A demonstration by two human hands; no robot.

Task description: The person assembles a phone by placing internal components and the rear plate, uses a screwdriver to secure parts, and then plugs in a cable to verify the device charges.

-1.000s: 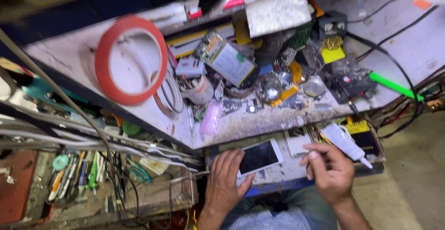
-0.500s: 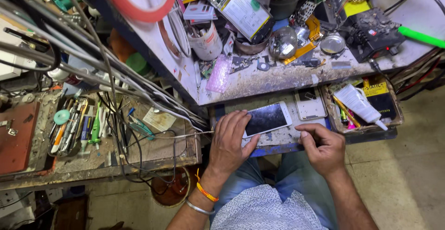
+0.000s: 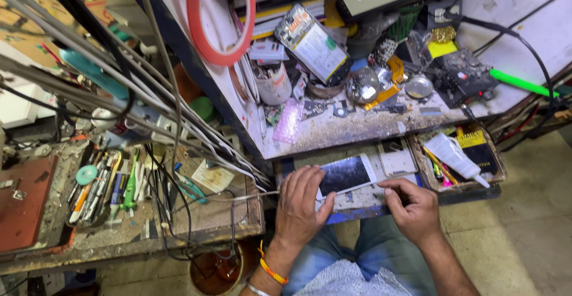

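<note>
Workbench (image 3: 357, 130): a stained, pale top crowded with parts, running across the upper half of the view; cables hang in front of its left end.
Side shelf (image 3: 196, 224): a lower, dirty board to the left of the person, with a tray of screwdrivers and tweezers (image 3: 101, 186) near its left end.
Pull-out drawer (image 3: 381, 197): it sticks out under the workbench edge, above the person's lap, and bears the phone and the hands.
Red tape ring (image 3: 220, 19): a large hoop leaning at the back left of the workbench.
Opened phone body (image 3: 311, 42): propped at a tilt behind a white cup (image 3: 274, 84), its inside facing up.
Black device (image 3: 462, 75): at the right of the bench, a green stick (image 3: 524, 83) just beside it.
Left hand (image 3: 302, 203): palm down, fingers spread flat on the drawer, the fingertips pressing the left end of the phone; an orange band sits at the wrist.
Right hand (image 3: 414, 208): curled into a loose fist just right of the phone, thumb and forefinger pinched together; whether they nip anything I cannot tell.
Phone (image 3: 347, 175): a flat white-edged handset with a dark screen facing up, lying on the drawer between the two hands.
White glue tube (image 3: 456, 157): it lies slantwise in the drawer's right compartment, well clear of the right hand.
</note>
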